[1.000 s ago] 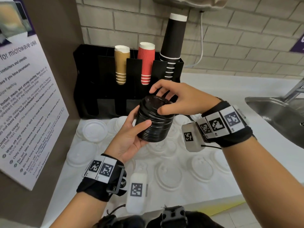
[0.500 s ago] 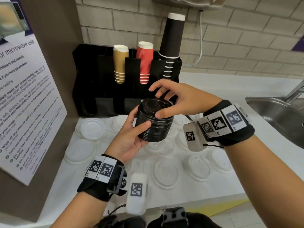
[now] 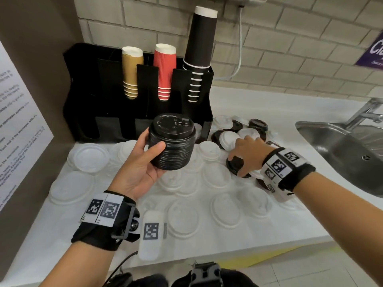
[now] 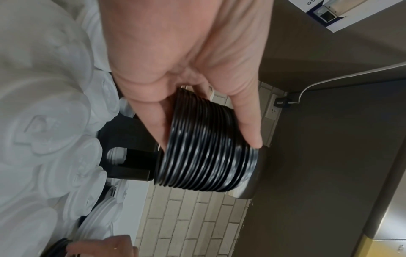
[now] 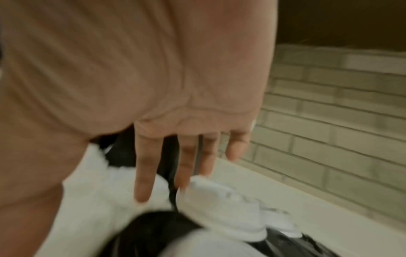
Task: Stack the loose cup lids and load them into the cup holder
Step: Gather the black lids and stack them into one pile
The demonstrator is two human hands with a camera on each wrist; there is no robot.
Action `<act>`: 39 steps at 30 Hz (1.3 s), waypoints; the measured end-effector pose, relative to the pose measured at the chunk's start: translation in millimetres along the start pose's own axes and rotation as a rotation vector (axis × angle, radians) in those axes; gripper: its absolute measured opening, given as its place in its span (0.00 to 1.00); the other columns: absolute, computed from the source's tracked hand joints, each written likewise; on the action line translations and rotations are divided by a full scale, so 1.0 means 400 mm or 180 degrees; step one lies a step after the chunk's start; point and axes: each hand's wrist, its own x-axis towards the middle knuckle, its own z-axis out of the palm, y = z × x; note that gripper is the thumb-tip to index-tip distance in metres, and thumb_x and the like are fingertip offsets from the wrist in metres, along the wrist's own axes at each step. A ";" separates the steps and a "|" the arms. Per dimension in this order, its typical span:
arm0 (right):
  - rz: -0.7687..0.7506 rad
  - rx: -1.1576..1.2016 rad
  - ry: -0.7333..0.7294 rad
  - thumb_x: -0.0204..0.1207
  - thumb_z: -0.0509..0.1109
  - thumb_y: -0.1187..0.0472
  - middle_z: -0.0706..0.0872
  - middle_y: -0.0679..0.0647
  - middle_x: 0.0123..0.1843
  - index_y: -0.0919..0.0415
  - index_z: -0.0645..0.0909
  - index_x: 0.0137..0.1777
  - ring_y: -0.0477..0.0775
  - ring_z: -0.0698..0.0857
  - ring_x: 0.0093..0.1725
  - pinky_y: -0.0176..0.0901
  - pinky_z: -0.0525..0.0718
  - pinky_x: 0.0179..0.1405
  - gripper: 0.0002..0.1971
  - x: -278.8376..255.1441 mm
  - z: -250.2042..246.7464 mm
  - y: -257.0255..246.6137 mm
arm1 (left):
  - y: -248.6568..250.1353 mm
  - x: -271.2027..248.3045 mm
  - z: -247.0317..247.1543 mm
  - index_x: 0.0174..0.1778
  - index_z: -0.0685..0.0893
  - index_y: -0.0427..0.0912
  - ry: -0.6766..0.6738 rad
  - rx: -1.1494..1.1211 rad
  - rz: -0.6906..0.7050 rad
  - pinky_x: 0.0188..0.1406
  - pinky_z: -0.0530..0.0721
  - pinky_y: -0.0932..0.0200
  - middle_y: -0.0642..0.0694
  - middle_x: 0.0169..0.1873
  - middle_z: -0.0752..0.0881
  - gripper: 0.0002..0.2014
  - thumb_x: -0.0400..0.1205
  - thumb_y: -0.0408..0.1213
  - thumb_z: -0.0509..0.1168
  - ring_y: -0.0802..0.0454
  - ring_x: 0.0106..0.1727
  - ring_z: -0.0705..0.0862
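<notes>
My left hand point(image 3: 154, 149) grips a tall stack of black lids point(image 3: 172, 146) upright above the counter, thumb on its front, in front of the black cup holder point(image 3: 107, 104). The left wrist view shows the ribbed stack point(image 4: 208, 153) between thumb and fingers. My right hand point(image 3: 245, 156) is down at the right, fingers spread and straight over a loose black lid point(image 3: 234, 163) in a heap of black and white lids point(image 3: 230, 137). In the blurred right wrist view the fingers point(image 5: 142, 173) reach over white and black lids. Several white lids point(image 3: 182, 220) cover the counter.
Stacks of gold cups point(image 3: 131, 73), red cups point(image 3: 164, 73) and tall black cups point(image 3: 200, 48) stand in the holder's upper slots. A steel sink point(image 3: 342, 146) with a tap point(image 3: 364, 112) lies at the right. A printed sign point(image 3: 18, 125) leans on the left wall.
My right hand has left the top of the black stack and moved right and down onto the loose lids. The left hand still holds the stack.
</notes>
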 end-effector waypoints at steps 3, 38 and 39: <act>-0.0279 -0.1024 0.0075 0.60 0.77 0.39 0.67 0.52 0.72 0.44 0.67 0.74 0.59 0.67 0.70 0.58 0.68 0.64 0.41 0.026 0.030 -0.012 | -0.004 0.000 -0.001 0.76 0.74 0.49 0.0034 -0.0008 0.0024 0.48 0.88 0.54 0.46 0.64 0.86 0.30 0.75 0.34 0.69 0.47 0.64 0.86; -0.1988 0.3664 0.1707 0.65 0.80 0.65 0.74 0.42 0.56 0.56 0.70 0.68 0.29 0.75 0.51 0.21 0.75 0.43 0.32 -0.065 -0.189 -0.096 | -0.025 0.013 0.046 0.74 0.74 0.56 -0.0066 0.0293 -0.0169 0.46 0.89 0.55 0.46 0.61 0.87 0.40 0.66 0.42 0.82 0.46 0.61 0.88; -0.1953 0.3662 0.1721 0.67 0.81 0.64 0.75 0.41 0.56 0.56 0.71 0.69 0.29 0.75 0.51 0.21 0.75 0.43 0.32 -0.066 -0.190 -0.096 | -0.026 0.013 0.046 0.74 0.74 0.56 -0.0069 0.0330 -0.0161 0.45 0.88 0.55 0.47 0.61 0.88 0.39 0.67 0.41 0.80 0.47 0.60 0.88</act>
